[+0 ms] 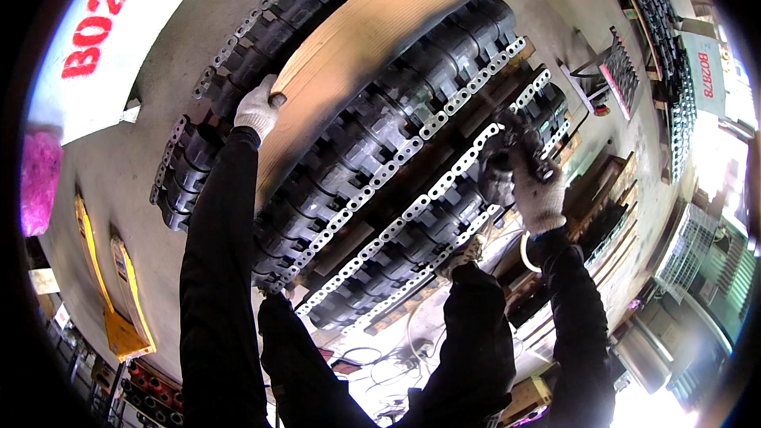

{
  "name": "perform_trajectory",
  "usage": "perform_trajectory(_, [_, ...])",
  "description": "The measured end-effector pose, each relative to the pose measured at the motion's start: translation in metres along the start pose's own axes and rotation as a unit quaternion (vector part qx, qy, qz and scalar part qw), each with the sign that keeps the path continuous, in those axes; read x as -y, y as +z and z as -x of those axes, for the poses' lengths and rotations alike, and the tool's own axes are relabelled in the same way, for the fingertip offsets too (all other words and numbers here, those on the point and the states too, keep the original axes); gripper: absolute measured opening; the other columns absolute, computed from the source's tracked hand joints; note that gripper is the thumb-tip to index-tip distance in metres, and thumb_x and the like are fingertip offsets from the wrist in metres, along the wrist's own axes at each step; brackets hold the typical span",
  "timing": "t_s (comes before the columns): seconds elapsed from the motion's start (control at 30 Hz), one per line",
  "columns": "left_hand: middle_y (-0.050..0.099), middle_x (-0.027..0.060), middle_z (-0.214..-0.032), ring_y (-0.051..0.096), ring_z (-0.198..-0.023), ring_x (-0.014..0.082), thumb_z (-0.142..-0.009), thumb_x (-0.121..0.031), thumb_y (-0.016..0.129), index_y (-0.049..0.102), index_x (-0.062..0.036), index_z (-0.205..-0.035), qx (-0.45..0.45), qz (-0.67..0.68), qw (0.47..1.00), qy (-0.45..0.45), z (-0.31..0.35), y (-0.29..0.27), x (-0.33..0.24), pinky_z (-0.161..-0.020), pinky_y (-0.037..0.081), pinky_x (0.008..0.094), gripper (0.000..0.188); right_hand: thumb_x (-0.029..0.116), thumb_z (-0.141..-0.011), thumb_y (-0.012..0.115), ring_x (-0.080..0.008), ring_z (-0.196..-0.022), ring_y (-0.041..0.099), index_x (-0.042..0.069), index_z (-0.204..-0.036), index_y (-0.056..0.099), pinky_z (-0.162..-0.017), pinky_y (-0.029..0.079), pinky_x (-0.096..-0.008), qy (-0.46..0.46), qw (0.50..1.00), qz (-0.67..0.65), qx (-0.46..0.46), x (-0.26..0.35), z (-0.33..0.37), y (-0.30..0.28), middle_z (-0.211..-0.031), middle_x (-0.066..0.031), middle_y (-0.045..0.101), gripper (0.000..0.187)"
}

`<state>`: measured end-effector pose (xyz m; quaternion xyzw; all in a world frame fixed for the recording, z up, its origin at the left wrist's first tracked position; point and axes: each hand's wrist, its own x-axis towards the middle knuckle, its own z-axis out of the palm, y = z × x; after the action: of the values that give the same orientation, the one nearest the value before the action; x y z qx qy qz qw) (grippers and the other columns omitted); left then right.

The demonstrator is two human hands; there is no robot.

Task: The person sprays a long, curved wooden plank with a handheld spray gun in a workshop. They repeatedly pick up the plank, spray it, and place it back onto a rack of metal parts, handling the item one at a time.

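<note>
My left hand [258,108], in a whitish knitted glove, is closed on the left edge of a long brown cardboard sheet [357,40]. The sheet stands along the far side of a row of black linked track pieces [372,131], and its lower edge is darkened with black. My right hand [539,194], in a soiled glove, is wrapped round a black spray gun [498,170], partly hidden by the fingers. A pale hose [527,254] loops beside that wrist. Below the gun lies a nearer row of black track pieces [412,226] with light, holed side links.
Another track row [261,47] lies behind the cardboard. A yellow pallet jack [123,325] is at the left, near a pink wrapped bundle [41,182]. Wooden pallets [610,198] and a metal stand [602,79] are at the right. Cables [380,357] lie on the floor by my legs.
</note>
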<state>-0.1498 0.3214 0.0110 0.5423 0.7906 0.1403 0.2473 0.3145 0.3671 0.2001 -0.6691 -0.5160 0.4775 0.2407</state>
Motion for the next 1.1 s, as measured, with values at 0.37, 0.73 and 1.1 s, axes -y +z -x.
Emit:
perform_trajectory(0.37, [0.064,0.0268,-0.111,0.059,-0.108,0.0435,-0.090,-0.019,0.065,0.051,-0.0073,-0.129,0.035,-0.002,0.999,-0.006,-0.002,-0.001,-0.001,-0.087,0.049,0.0471,0.043,0.002,-0.088,0.067,-0.0124,-0.088,0.065,-0.003,-0.114,0.066,-0.081,0.052,-0.0262,-0.009,1.000,0.009,0.020,-0.020,-0.001,-0.004,-0.101,-0.0080,0.073,0.026])
perform_trajectory(0.73, [0.065,0.0240,-0.106,0.060,-0.104,0.0450,-0.090,-0.020,0.064,0.052,-0.0112,-0.123,0.029,0.008,1.000,-0.004,-0.005,0.004,0.005,-0.083,0.049,0.0506,0.036,0.006,-0.090,0.068,-0.0104,-0.088,0.067,-0.002,-0.115,0.067,-0.078,0.052,-0.0264,0.010,0.998,0.038,-0.054,-0.026,-0.018,-0.016,-0.100,-0.0080,0.074,0.026])
perform_trajectory(1.1, [0.064,0.0252,-0.105,0.059,-0.105,0.0449,-0.090,-0.016,0.063,0.052,-0.0107,-0.120,0.031,0.031,0.999,0.002,-0.006,0.008,0.013,-0.082,0.048,0.0503,0.033,0.009,-0.089,0.068,-0.0083,-0.089,0.063,0.002,-0.115,0.068,-0.078,0.051,-0.0270,-0.015,0.989,0.121,0.080,-0.036,0.005,-0.013,-0.097,-0.0084,0.074,0.027])
